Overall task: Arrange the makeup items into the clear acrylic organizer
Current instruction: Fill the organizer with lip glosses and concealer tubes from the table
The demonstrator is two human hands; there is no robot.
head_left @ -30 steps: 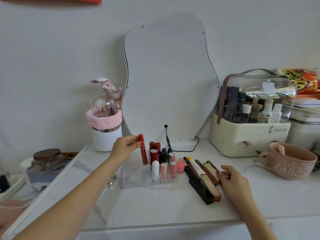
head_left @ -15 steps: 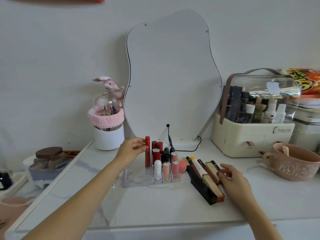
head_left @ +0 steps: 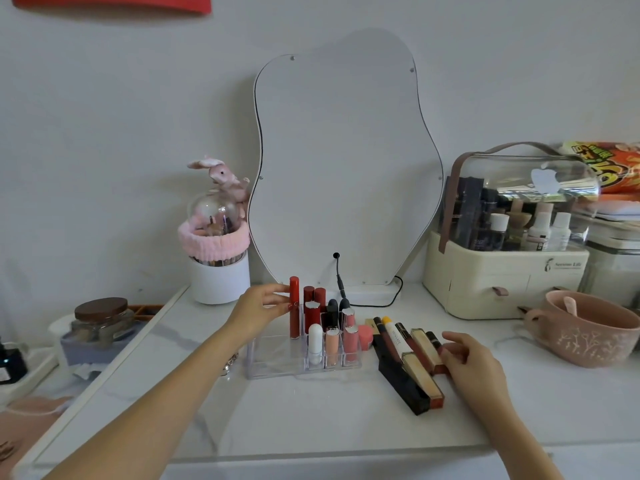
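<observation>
Red lip tube [head_left: 294, 306] pinched upright in my left grip [head_left: 261, 308], base down in the clear acrylic organizer [head_left: 270, 358], beside the slotted lipsticks [head_left: 332, 327] so it stands. Right grip [head_left: 474, 362] loosely curled over loose tubes [head_left: 415, 355] on the bench, reaching for one.

Clear glossy plastic organizer [head_left: 277, 362]; glossy red tube [head_left: 294, 306]; white marbled, smooth tabletop [head_left: 311, 410]; pink fluffy cloth band [head_left: 214, 242].

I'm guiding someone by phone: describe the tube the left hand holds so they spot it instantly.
Below the wavy mirror stands the clear acrylic organizer. At its back-left corner the left hand holds an upright red lip tube, taller and slimmer than the lipsticks beside it.
</observation>
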